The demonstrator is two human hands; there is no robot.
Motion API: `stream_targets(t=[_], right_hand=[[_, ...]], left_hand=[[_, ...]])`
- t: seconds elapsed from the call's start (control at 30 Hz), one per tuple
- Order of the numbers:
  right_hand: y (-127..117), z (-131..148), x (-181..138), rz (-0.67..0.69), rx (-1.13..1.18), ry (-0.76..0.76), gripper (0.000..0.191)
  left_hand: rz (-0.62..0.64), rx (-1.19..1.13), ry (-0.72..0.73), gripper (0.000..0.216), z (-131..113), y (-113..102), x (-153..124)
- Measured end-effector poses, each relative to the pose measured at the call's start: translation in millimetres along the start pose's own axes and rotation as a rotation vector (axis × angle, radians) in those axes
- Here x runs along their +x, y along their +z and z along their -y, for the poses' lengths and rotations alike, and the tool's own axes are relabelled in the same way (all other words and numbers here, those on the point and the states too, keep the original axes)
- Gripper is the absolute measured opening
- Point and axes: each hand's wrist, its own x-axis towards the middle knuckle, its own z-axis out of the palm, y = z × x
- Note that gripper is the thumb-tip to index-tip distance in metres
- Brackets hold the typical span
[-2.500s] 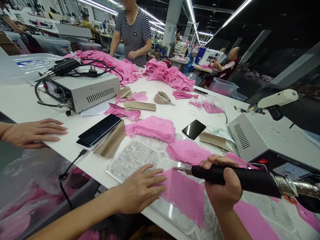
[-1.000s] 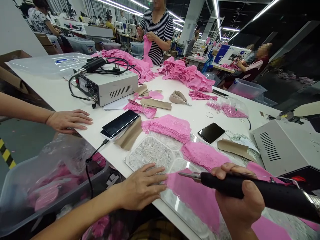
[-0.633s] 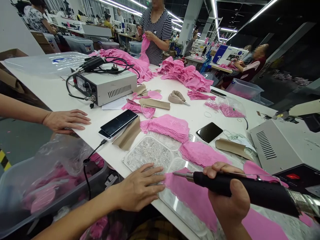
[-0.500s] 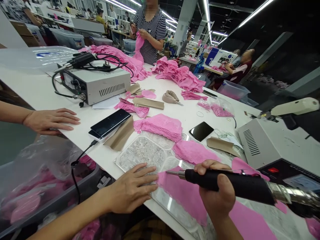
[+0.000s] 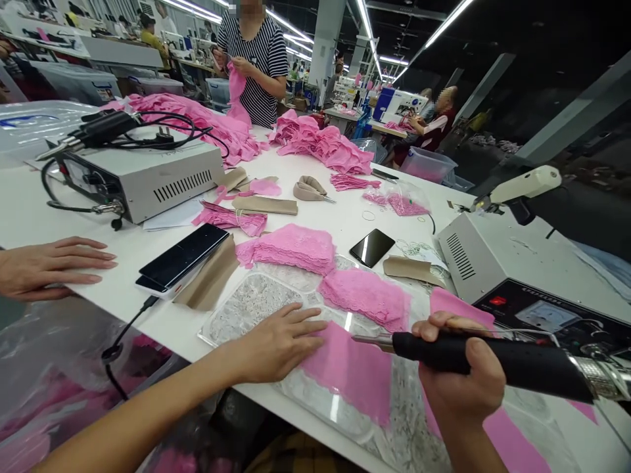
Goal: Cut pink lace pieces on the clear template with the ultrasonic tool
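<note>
My left hand (image 5: 280, 345) lies flat with its fingers spread, fingertips at the left edge of a thin pink fabric piece (image 5: 352, 374). Under that fabric is a clear-edged, marbled grey plate (image 5: 266, 295). My right hand (image 5: 463, 368) is wrapped round the black handle of an ultrasonic hand tool (image 5: 438, 353). Its narrow metal tip points left, over the upper part of the fabric; I cannot tell whether it touches. Just beyond are a lace-edged pink stack (image 5: 367, 295) and a thicker pink stack (image 5: 296, 248). Another pink piece (image 5: 513, 440) shows partly below my right wrist.
Generator boxes stand at right (image 5: 522, 263) and left (image 5: 167, 174). A co-worker's hand (image 5: 54, 266) rests on the table's left edge. Phones (image 5: 185, 256), (image 5: 372, 247), brown card strips (image 5: 266, 205) and pink heaps (image 5: 323, 144) lie around. Someone in stripes (image 5: 254, 59) handles pink fabric behind.
The camera view has turned, shifting the table scene leftward. The tool tip has moved a little to the right over the fabric, away from my left fingertips. My left hand still lies flat.
</note>
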Motion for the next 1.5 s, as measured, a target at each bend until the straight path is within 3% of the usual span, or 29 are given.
stream_targets(t=[0.33,0.67,1.03,1.5], right_hand=[[8.5,-10.0,-1.5,0.051,0.019,0.001,0.012],[7.7,-11.5,-2.5,0.085,-0.01,-0.01,0.01],[-7.7,5.1,6.6,-0.046,-0.007,-0.023,0.014],[-2.2,-2.7,3.8,0.078,-0.002,-0.052,0.011]], left_hand=[[0.093,-0.019,-0.011,0.033,8.3,9.4,12.3],[0.092,-0.023,-0.005,0.032,10.9,11.4,11.2],[0.054,-0.039,0.003,0.032,11.4,11.6,10.1],[0.085,0.013,0.033,0.035,14.8,10.2,9.1]])
